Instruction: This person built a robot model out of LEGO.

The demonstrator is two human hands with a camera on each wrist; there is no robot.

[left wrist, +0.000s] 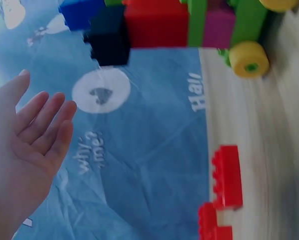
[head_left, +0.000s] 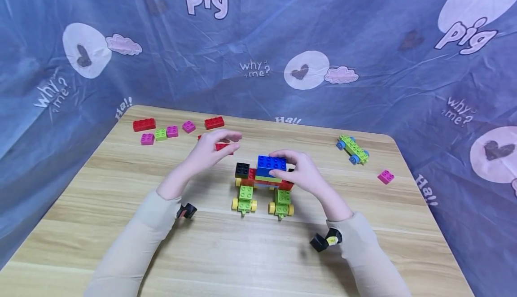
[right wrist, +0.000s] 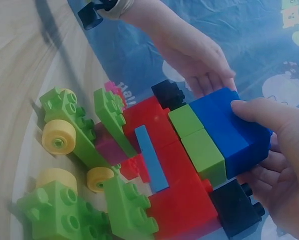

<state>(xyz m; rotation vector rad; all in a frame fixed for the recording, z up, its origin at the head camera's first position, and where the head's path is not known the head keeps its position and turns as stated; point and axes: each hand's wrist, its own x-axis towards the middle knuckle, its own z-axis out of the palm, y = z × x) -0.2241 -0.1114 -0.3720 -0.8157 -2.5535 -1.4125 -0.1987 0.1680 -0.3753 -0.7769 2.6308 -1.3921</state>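
A toy-brick vehicle stands mid-table on two green wheeled bases [head_left: 244,203] with yellow wheels. Red bricks [right wrist: 144,117] make up its body, and a black brick [head_left: 242,170] sits near each end. Blue bricks [head_left: 271,164] form the top, above light green bricks [right wrist: 204,155]. My right hand [head_left: 299,171] grips the blue bricks from the right, thumb on the near face and fingers at the far side. To the left of the build, my left hand [head_left: 212,151] hovers with relaxed fingers and nothing in it; its palm shows in the left wrist view.
Loose red bricks [head_left: 144,124], pink bricks [head_left: 147,139] and a light green brick [head_left: 161,134] lie at the back left. Partly behind my left hand is another red brick [head_left: 224,148]. At the right are a green car base [head_left: 353,149] with blue wheels and a pink brick [head_left: 386,176].
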